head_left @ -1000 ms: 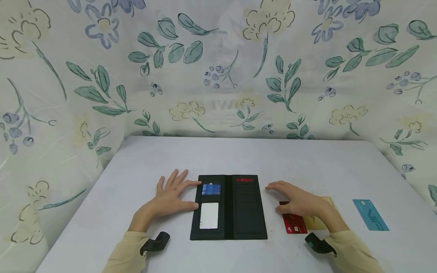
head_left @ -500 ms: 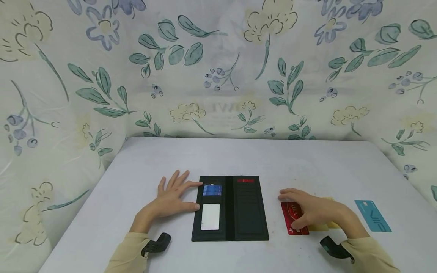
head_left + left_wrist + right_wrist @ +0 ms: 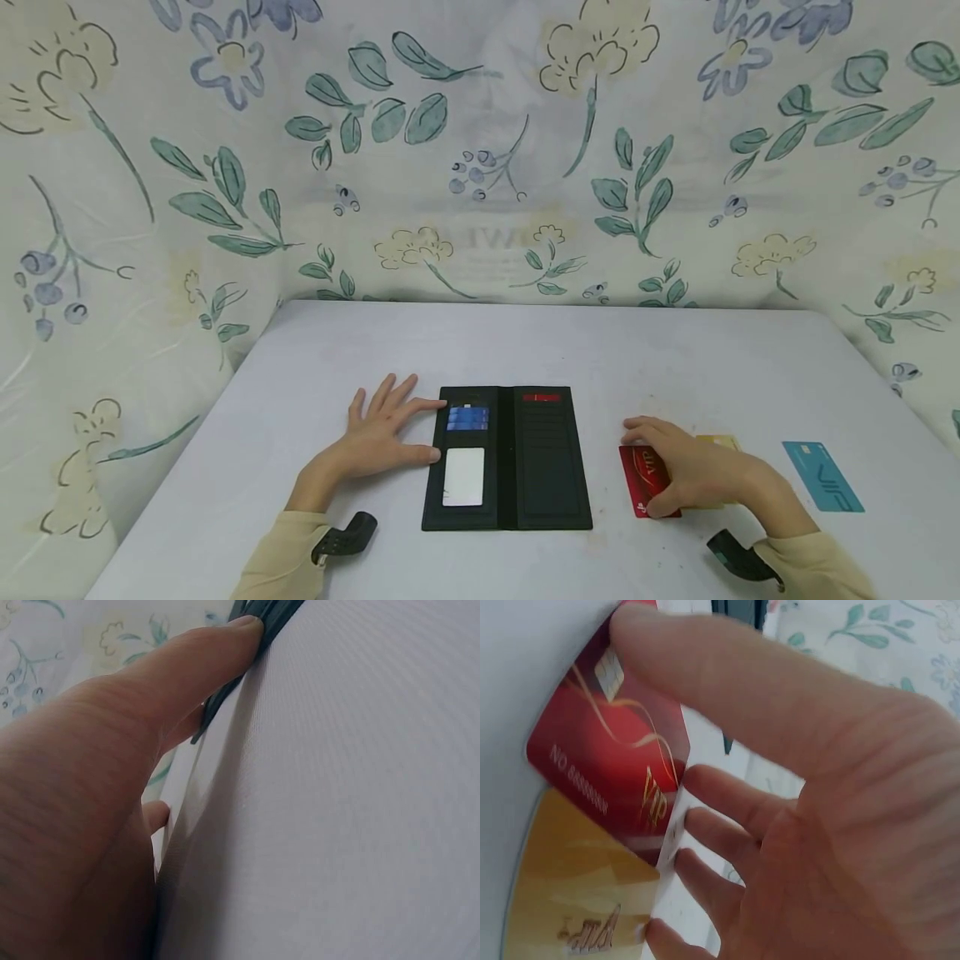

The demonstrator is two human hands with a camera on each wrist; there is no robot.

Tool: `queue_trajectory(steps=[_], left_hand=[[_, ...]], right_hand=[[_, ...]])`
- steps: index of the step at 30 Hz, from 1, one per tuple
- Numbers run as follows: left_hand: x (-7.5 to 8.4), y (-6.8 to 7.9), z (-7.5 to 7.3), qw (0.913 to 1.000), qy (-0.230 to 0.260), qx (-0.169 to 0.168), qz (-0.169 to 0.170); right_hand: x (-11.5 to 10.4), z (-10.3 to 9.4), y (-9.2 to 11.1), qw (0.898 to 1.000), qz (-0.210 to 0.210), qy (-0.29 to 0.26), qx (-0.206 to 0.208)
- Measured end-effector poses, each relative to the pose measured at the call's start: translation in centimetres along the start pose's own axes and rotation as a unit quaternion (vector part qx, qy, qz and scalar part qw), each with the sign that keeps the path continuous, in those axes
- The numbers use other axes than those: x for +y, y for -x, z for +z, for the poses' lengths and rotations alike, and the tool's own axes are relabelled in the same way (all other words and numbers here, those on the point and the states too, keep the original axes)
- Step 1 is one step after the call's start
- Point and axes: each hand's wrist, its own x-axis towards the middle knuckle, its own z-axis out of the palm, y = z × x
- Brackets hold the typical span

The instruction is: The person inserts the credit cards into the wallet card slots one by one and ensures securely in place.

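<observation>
A black wallet (image 3: 550,483) lies spread flat on the table, with a blue card (image 3: 468,418) in a left slot, a white panel (image 3: 463,477) below it and a red strip (image 3: 542,398) in the top right slot. My left hand (image 3: 375,437) has its fingers spread, index fingertip and thumb on the wallet's left edge. My right hand (image 3: 701,471) is over a red card (image 3: 641,479) and a partly hidden gold card (image 3: 717,442). In the right wrist view the thumb touches the red card's chip end, the other fingers spaced along the cards' far edge.
A teal card (image 3: 823,477) lies on the white table (image 3: 487,342) to the right of my right hand. Floral cloth (image 3: 480,208) hangs behind the table and at its sides. Black wrist straps (image 3: 345,533) sit over both sleeves.
My right hand has moved right from beside the wallet to over the red card, its thumb now near the card's lower right corner. The left hand stays on the wallet's edge.
</observation>
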Motion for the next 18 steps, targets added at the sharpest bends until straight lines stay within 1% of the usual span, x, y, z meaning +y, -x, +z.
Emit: queue_trajectory(steps=[4,12,18], left_hand=[[0.05,0.05,-0.10,1.0000,0.003,-0.001,0.002],[0.06,0.09,-0.15,1.0000,0.003,0.000,0.002],[-0.13,0.07,-0.02,1.0000,0.001,0.001,0.005]], right_hand=[[-0.06,0.18,-0.04,1.000,-0.009,0.017,0.007],[-0.51,0.19,-0.15,0.999,0.014,0.014,0.025],[-0.81,0.44,-0.52,0.997,0.039,0.025,0.066]])
